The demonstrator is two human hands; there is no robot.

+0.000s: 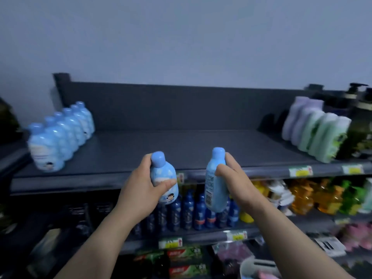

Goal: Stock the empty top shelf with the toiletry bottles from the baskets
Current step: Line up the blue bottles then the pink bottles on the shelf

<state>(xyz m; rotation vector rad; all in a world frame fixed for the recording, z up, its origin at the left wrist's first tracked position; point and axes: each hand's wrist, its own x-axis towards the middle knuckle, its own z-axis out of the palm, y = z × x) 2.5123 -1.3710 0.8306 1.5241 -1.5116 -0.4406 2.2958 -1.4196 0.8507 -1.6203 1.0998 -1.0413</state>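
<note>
Blue bottle (164,178) in the left hand (141,190) and its twin (214,184) in the right hand (235,182), fingers curled round each body, hang just before the top shelf (181,150) front edge. Both hands carry what is probably light, stiff, smooth plastic; mid-body holds seem safest.

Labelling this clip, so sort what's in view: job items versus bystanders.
Job: left hand, its blue bottle; right hand, second blue bottle; top shelf; blue bottle row on it.
Bystanders: navy bottles, orange bottles on the lower shelf; dark pump bottles far right.
</note>
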